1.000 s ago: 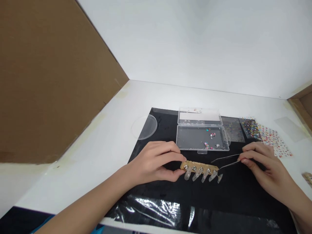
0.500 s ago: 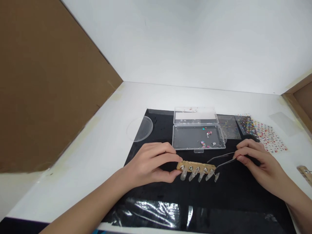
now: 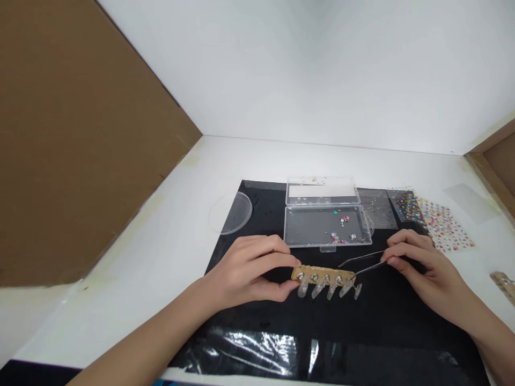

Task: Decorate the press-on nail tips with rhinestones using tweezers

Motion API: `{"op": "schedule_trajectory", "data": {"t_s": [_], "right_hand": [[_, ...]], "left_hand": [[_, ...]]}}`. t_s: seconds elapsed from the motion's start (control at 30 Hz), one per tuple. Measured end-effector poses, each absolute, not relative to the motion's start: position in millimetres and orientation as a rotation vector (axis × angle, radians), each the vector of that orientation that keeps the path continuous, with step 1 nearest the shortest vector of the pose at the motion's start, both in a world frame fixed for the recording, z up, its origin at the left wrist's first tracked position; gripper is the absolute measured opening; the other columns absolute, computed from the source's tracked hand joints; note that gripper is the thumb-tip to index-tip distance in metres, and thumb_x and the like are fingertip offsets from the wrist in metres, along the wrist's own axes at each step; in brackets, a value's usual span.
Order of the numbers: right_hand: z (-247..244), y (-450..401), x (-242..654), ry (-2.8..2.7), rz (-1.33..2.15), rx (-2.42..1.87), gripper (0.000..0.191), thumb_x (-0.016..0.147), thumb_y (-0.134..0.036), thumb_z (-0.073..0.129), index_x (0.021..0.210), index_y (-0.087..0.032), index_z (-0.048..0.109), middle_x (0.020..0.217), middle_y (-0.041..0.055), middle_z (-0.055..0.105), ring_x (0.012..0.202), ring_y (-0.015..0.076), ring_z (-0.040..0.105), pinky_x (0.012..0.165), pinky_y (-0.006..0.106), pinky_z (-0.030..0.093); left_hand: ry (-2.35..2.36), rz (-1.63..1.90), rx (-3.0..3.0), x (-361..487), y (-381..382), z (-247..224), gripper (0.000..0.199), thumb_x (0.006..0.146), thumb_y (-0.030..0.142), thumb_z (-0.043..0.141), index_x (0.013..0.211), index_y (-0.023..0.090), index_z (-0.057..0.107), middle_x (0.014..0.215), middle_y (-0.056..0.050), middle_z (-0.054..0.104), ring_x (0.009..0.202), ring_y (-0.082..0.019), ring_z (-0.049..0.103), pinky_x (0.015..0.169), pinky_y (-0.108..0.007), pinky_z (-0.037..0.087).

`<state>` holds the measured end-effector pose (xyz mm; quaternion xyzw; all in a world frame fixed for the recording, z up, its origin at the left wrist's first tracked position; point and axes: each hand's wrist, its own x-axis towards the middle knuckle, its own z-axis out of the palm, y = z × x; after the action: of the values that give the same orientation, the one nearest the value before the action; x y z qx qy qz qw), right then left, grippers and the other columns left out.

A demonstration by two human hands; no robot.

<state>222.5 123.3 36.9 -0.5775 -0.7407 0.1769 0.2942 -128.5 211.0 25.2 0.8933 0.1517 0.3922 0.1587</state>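
My left hand [image 3: 251, 271] pinches the left end of a tan strip [image 3: 322, 271] between thumb and fingers. Along the strip's front edge, several clear nail tips [image 3: 321, 287] stick out on small silvery mounts. My right hand [image 3: 422, 268] is closed on thin metal tweezers [image 3: 368, 269]. The two tweezer prongs are spread apart; one reaches the strip's right end, and the other lies behind it. Whether the tips touch anything is too small to tell.
An open clear case [image 3: 298, 228] with small coloured charms lies behind the strip on a black mat [image 3: 322, 327]. Sticker sheets [image 3: 448, 225] lie at the right. A round clear disc [image 3: 237, 213] overlaps the mat's left edge. Brown board [image 3: 80, 134] stands at the left.
My right hand and the tweezers have shifted slightly left, so the near prong now overlaps the strip's right end. My left hand and the strip have stayed put.
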Motion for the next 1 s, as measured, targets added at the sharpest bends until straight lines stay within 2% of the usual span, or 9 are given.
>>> {"op": "schedule_trajectory", "data": {"t_s": [0.2, 0.4, 0.57, 0.83, 1.0], "right_hand": [[35.1, 122.8, 222.0, -1.904, 0.454, -1.590, 0.035, 0.106, -0.053, 0.058, 0.087, -0.031, 0.076, 0.098, 0.0053, 0.072, 0.096, 0.0257, 0.070, 0.089, 0.044, 0.048], [36.7, 125.0, 223.1, -2.008, 0.340, -1.533, 0.026, 0.107, -0.044, 0.058, 0.091, -0.032, 0.075, 0.094, 0.0019, 0.073, 0.092, 0.0231, 0.069, 0.089, 0.044, 0.042], [39.0, 124.6, 225.1, -1.969, 0.397, -1.576, 0.034, 0.108, -0.051, 0.055, 0.089, -0.030, 0.074, 0.095, 0.0036, 0.072, 0.093, 0.0245, 0.069, 0.090, 0.044, 0.044], [38.6, 123.4, 223.7, -1.968, 0.412, -1.580, 0.030, 0.107, -0.047, 0.057, 0.090, -0.031, 0.074, 0.096, 0.0037, 0.072, 0.094, 0.0248, 0.069, 0.090, 0.045, 0.045], [37.6, 124.3, 224.6, -1.911, 0.457, -1.606, 0.033, 0.107, -0.051, 0.055, 0.088, -0.030, 0.073, 0.094, 0.0049, 0.071, 0.094, 0.0257, 0.068, 0.089, 0.045, 0.047]], "left_hand": [[0.466, 1.074, 2.557, -130.4, 211.7, 25.0, 0.011, 0.096, 0.022, 0.073, 0.105, 0.018, 0.068, 0.084, -0.001, 0.069, 0.066, -0.013, 0.066, 0.055, -0.024, 0.052], [0.526, 1.028, 2.528, -132.5, 213.9, 20.5, 0.012, 0.095, 0.022, 0.075, 0.104, 0.018, 0.070, 0.088, -0.001, 0.069, 0.066, -0.012, 0.064, 0.054, -0.025, 0.048], [0.542, 1.028, 2.517, -133.1, 214.3, 17.4, 0.012, 0.095, 0.021, 0.075, 0.105, 0.019, 0.069, 0.088, -0.001, 0.068, 0.065, -0.011, 0.063, 0.054, -0.024, 0.048], [0.548, 1.005, 2.528, -133.1, 214.5, 19.9, 0.013, 0.095, 0.022, 0.074, 0.106, 0.020, 0.068, 0.088, 0.000, 0.069, 0.065, -0.011, 0.063, 0.053, -0.023, 0.048], [0.540, 1.002, 2.534, -133.2, 215.0, 20.7, 0.014, 0.095, 0.021, 0.075, 0.107, 0.020, 0.068, 0.088, 0.000, 0.069, 0.065, -0.011, 0.064, 0.052, -0.022, 0.048]]}}
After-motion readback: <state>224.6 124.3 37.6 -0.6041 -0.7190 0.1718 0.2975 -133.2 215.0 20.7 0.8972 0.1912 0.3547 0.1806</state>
